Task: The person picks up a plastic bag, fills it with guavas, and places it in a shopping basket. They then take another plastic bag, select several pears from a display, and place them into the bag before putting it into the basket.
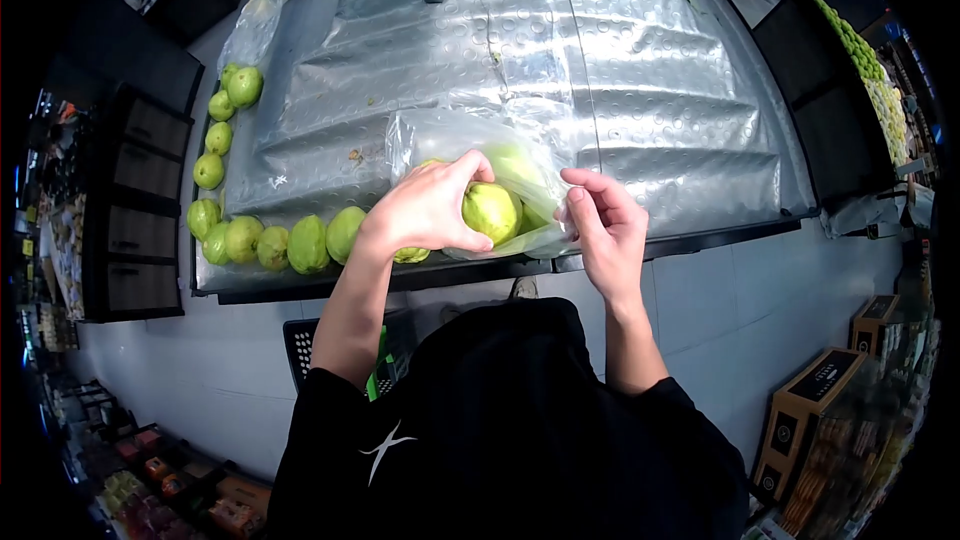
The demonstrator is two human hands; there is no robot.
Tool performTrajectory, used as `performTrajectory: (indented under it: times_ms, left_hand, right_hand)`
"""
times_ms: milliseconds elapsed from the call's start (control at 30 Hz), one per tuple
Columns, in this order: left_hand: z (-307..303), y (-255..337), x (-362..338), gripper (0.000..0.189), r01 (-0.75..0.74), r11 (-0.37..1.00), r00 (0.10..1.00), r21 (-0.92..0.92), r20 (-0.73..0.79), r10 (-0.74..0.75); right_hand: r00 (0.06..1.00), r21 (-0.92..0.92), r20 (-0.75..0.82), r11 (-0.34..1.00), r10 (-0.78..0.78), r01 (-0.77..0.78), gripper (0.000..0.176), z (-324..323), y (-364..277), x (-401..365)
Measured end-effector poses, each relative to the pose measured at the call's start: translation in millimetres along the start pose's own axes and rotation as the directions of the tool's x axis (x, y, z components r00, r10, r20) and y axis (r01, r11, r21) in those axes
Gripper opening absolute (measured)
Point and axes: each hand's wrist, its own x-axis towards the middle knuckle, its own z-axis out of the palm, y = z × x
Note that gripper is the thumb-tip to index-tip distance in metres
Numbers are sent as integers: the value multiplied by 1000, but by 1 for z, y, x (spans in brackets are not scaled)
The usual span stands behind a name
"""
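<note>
My left hand is wrapped round a green guava at the front edge of the display table. That guava is at the mouth of a clear plastic bag, which lies spread on the table. More green fruit shows blurred through the film. With thumb and forefinger, my right hand pinches the bag's right edge. To the left of my left hand, a row of guavas runs along the table's front edge, and part of one shows beneath my wrist.
Silver padded sheeting covers the display table. More guavas line its left side, near bunched plastic. A black crate with a green part is on the floor by me. Cardboard boxes are stacked at right; dark cabinets stand at left.
</note>
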Motion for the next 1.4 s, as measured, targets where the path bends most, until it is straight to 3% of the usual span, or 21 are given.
performTrajectory:
  times_ms: [133, 333, 467, 533, 567, 667, 700, 733, 767, 800, 833, 867, 900, 933, 967, 1000, 1033, 1067, 1100, 1233, 1400]
  left_hand:
    - [9, 7, 5, 69, 101, 988, 992, 115, 62, -108]
    - [14, 8, -16, 55, -135, 991, 948, 1, -290, 129]
    - [6, 0, -50, 53, -101, 993, 867, -58, -494, 60]
    - [11, -21, -65, 55, 38, 998, 733, -54, -678, -64]
    - [18, -37, -73, 73, 26, 967, 756, -253, -628, -185]
    - [38, -47, -76, 95, 117, 906, 800, -408, -502, -329]
    - [45, -55, -73, 109, 74, 877, 820, -475, -472, -325]
    - [49, -61, -68, 109, 74, 874, 805, -480, -489, -336]
    - [51, -66, -62, 104, 46, 845, 839, -532, -439, -322]
    - [53, -71, -56, 100, 19, 811, 873, -585, -387, -299]
    - [55, -76, -50, 72, -58, 925, 822, -375, -545, -169]
    - [53, -80, -50, 72, -67, 923, 815, -379, -555, -169]
    - [50, -84, -48, 55, -67, 916, 820, -396, -544, -175]
    - [48, -88, -47, 39, -68, 908, 829, -413, -529, -178]
    - [49, -92, -45, 23, -232, 839, 790, -493, -598, -134]
    - [43, -87, -49, 23, -244, 833, 792, -496, -598, -124]
    - [32, -76, -55, 25, -233, 778, 809, -584, -560, -178]
    - [25, -69, -60, 26, -219, 714, 829, -665, -513, -224]
    - [20, -73, -66, 40, -124, 839, 852, -530, -490, -184]
    - [21, -70, -67, 69, -46, 902, 897, -428, -415, -151]
    - [29, -91, -40, 51, -195, 974, 841, -118, -532, 104]
  right_hand:
    - [996, 104, 81, 993, 46, -54, 21, -6, 3, 11]
    - [981, 241, 179, 963, 75, -118, 25, -18, 13, 28]
    - [966, 279, 214, 938, 148, -206, 29, -27, 18, 36]
    - [960, 257, 216, 938, 179, -233, 32, -29, 20, 38]
    - [957, 261, 216, 933, 192, -246, 33, -28, 20, 38]
    - [920, 259, 309, 909, 241, -326, 48, -33, 24, 37]
    - [922, 268, 366, 934, 128, -236, 57, -31, 21, 36]
    - [907, 284, 422, 948, 12, -144, 67, -29, 19, 36]
    - [858, 260, 511, 942, 51, -211, 83, -33, 19, 36]
    - [848, 253, 528, 944, 47, -210, 83, -32, 18, 35]
    - [853, 185, 517, 963, 73, -195, 82, -30, 17, 33]
    - [862, 116, 499, 978, 95, -175, 80, -29, 16, 31]
    - [839, 42, 479, 949, 256, -314, 62, -28, 19, 28]
    - [843, 33, 474, 952, 254, -306, 62, -27, 21, 27]
    - [858, -184, 461, 970, 226, -157, 48, -27, 22, 27]
    - [870, -392, 452, 920, 198, -5, 34, -27, 22, 26]
    - [923, -349, 362, 937, 134, 1, 11, -18, 22, 21]
    - [930, -363, 344, 932, 134, 0, 11, -13, 20, 17]
    - [958, -321, 277, 947, 71, 22, 12, -9, 18, 16]
    - [989, -257, 144, 966, 42, -3, 16, 12, 1, 8]
    - [997, -277, 71, 960, -15, 34, 14, 27, -5, -2]
